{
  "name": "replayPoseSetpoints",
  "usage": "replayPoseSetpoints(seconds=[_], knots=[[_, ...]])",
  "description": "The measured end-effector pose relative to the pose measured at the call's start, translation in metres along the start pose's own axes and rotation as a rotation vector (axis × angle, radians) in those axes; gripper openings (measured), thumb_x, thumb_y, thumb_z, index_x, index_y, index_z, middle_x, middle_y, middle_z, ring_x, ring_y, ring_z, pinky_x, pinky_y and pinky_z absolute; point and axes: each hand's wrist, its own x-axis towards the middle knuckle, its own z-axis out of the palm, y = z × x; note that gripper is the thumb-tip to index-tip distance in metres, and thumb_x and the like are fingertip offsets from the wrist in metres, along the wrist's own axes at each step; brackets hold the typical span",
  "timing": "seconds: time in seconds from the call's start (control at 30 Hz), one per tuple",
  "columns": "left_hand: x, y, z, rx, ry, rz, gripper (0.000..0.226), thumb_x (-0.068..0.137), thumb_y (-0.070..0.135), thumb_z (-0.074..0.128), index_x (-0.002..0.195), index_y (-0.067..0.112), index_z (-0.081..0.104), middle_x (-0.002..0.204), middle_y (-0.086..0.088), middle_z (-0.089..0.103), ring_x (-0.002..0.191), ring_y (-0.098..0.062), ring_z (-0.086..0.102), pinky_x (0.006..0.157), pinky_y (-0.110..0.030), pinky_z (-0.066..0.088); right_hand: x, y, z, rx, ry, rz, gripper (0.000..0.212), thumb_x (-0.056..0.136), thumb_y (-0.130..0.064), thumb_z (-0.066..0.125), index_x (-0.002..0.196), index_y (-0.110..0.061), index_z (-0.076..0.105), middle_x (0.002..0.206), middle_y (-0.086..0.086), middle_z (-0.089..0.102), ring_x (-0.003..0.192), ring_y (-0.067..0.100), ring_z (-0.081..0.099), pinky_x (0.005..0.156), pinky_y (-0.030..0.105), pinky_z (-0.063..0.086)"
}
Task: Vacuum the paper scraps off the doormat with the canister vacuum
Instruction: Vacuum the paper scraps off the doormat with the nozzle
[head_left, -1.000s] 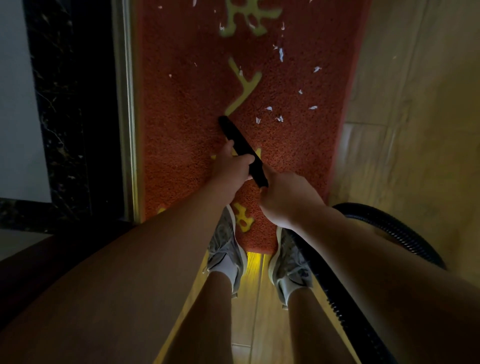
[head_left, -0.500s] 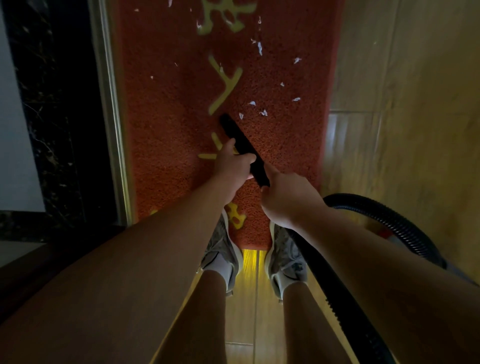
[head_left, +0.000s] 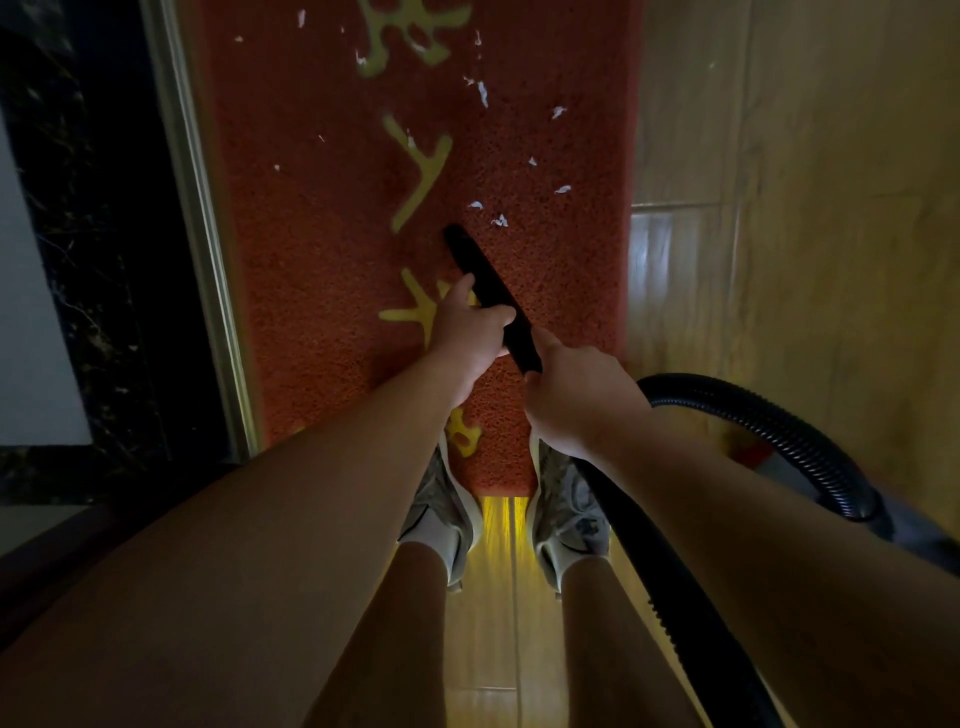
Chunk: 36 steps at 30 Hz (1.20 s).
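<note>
Head view looks down past two bare forearms at a red-orange looped-pile doormat (head_left: 322, 291) with yellow characters, laid lengthwise on a glossy tan wooden floor (head_left: 805, 208). The left hand (head_left: 470, 332) grips a long, flat black plastic vacuum nozzle (head_left: 478, 275) about midway along, its fingers (head_left: 498, 314) curled over the top and the thumb lying up the nozzle's left side. The right hand (head_left: 576, 395) holds the nozzle's lower end just behind the left, thumb laid along it; its other fingers are hidden behind the back of the hand. The nozzle slants away and to the left, its tip low over the middle of the doormat, though whether it touches the pile cannot be told. Small white paper scraps (head_left: 500, 221) lie scattered beyond the tip: two just past it to the right, the rest farther up, among and beside the yellow characters. A black ribbed hose (head_left: 779, 426) runs back from under the right hand and also loops over the floor on the right to a grey canister (head_left: 914, 535), which the right forearm partly hides. Two grey mesh sneakers (head_left: 566, 504) stand at the doormat's near edge, and the hands and forearms cover that end of it. Along the doormat's left side runs a pale metal threshold strip (head_left: 202, 234), with a black veined stone door frame (head_left: 104, 260) beyond.
</note>
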Motion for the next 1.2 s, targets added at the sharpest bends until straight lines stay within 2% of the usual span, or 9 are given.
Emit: replayPoseSetpoints(seconds=[0.3, 0.5, 0.7, 0.9, 1.1, 1.2], knots=[[-0.002, 0.006, 0.014, 0.071, -0.009, 0.031, 0.069, 0.097, 0.004, 0.061, 0.157, 0.022, 0.032, 0.148, -0.011, 0.048, 0.113, -0.025, 0.062, 0.080, -0.032, 0.061, -0.002, 0.014, -0.001, 0.058, 0.025, 0.009, 0.049, 0.099, -0.022, 0.040, 0.148, -0.023, 0.034, 0.075, 0.002, 0.053, 0.062, 0.018, 0.052, 0.048, 0.029, 0.034], [-0.006, 0.001, 0.021, 0.071, -0.037, 0.024, 0.069, 0.096, 0.001, 0.060, 0.156, 0.021, 0.032, 0.149, -0.012, 0.047, 0.122, -0.030, 0.060, 0.091, -0.044, 0.060, -0.008, 0.022, 0.002, 0.072, 0.023, 0.018, 0.049, 0.098, -0.023, 0.041, 0.147, -0.021, 0.036, 0.073, 0.000, 0.050, 0.063, 0.021, 0.050, 0.053, 0.032, 0.037], [-0.009, -0.002, 0.029, 0.091, -0.061, 0.015, 0.071, 0.097, 0.001, 0.060, 0.158, 0.020, 0.029, 0.145, -0.015, 0.049, 0.119, -0.030, 0.062, 0.092, -0.045, 0.059, -0.011, 0.032, 0.005, 0.094, 0.027, 0.031, 0.055, 0.097, -0.021, 0.042, 0.151, -0.022, 0.031, 0.075, 0.001, 0.055, 0.061, 0.017, 0.054, 0.047, 0.030, 0.037], [-0.011, -0.002, 0.039, 0.123, -0.087, 0.034, 0.070, 0.097, 0.002, 0.059, 0.158, 0.019, 0.029, 0.148, -0.012, 0.047, 0.124, -0.031, 0.059, 0.094, -0.044, 0.058, -0.013, 0.042, 0.005, 0.130, 0.041, 0.029, 0.054, 0.098, -0.023, 0.041, 0.151, -0.019, 0.032, 0.074, -0.001, 0.051, 0.061, 0.017, 0.051, 0.050, 0.031, 0.037], [-0.014, 0.005, 0.056, 0.140, -0.103, 0.044, 0.071, 0.098, -0.001, 0.057, 0.158, 0.019, 0.027, 0.149, -0.013, 0.046, 0.123, -0.030, 0.057, 0.093, -0.042, 0.058, -0.015, 0.054, 0.000, 0.159, 0.060, 0.049, 0.057, 0.099, -0.022, 0.041, 0.154, -0.017, 0.028, 0.072, -0.004, 0.044, 0.060, 0.014, 0.044, 0.047, 0.029, 0.030], [-0.014, 0.010, 0.066, 0.141, -0.114, 0.036, 0.071, 0.098, -0.003, 0.056, 0.158, 0.019, 0.027, 0.149, -0.012, 0.045, 0.117, -0.026, 0.057, 0.091, -0.041, 0.059, -0.015, 0.060, -0.003, 0.178, 0.069, 0.064, 0.054, 0.100, -0.023, 0.040, 0.152, -0.016, 0.030, 0.074, -0.003, 0.043, 0.064, 0.020, 0.047, 0.055, 0.032, 0.035]])
